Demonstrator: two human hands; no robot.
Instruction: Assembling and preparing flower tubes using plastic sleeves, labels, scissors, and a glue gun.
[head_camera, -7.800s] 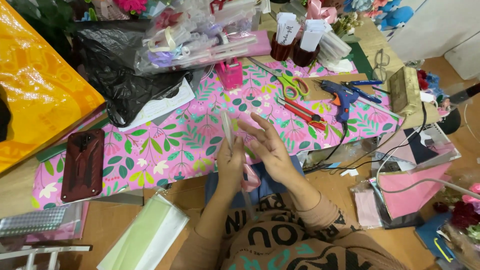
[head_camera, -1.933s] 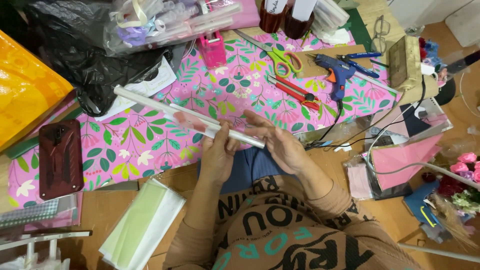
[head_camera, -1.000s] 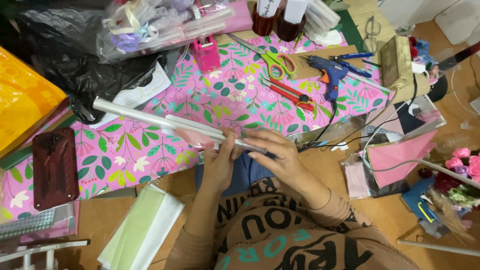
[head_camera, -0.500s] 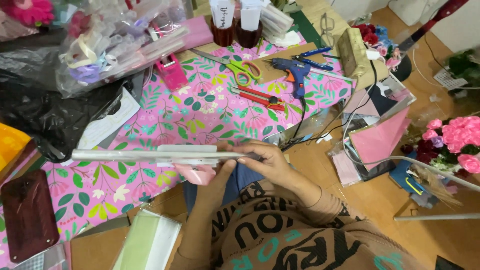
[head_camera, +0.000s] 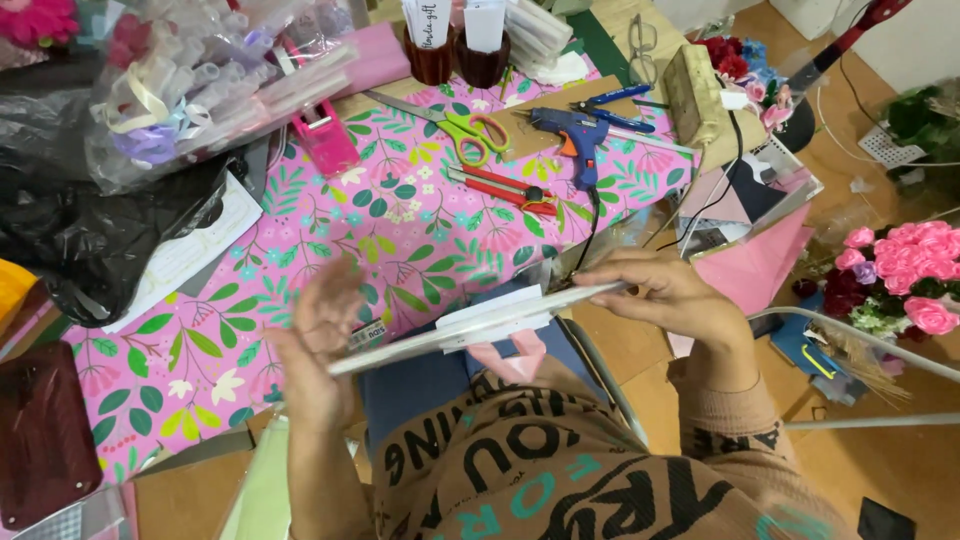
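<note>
I hold a long thin roll of clear wrapping film (head_camera: 480, 325) level across my lap, seen edge on. My left hand (head_camera: 318, 335) is blurred and sits at its left end, fingers up against it. My right hand (head_camera: 672, 292) grips the right end with curled fingers. A small pink piece (head_camera: 512, 357) shows just under the roll near my chest. Behind the roll lies the pink flower-patterned table cover (head_camera: 400, 230).
On the table stand green-handled scissors (head_camera: 462, 125), a blue glue gun (head_camera: 570, 135), a red cutter (head_camera: 505, 187), a pink tape dispenser (head_camera: 322, 137), two brown cups (head_camera: 455, 55), a black bag (head_camera: 90, 240) and a clear bag of ribbons (head_camera: 190, 85). Pink flowers (head_camera: 915, 270) lie at right.
The roll has swung from pointing far left over the table to lying level close across my body. My hands have moved apart to its two ends; the view has shifted right.
</note>
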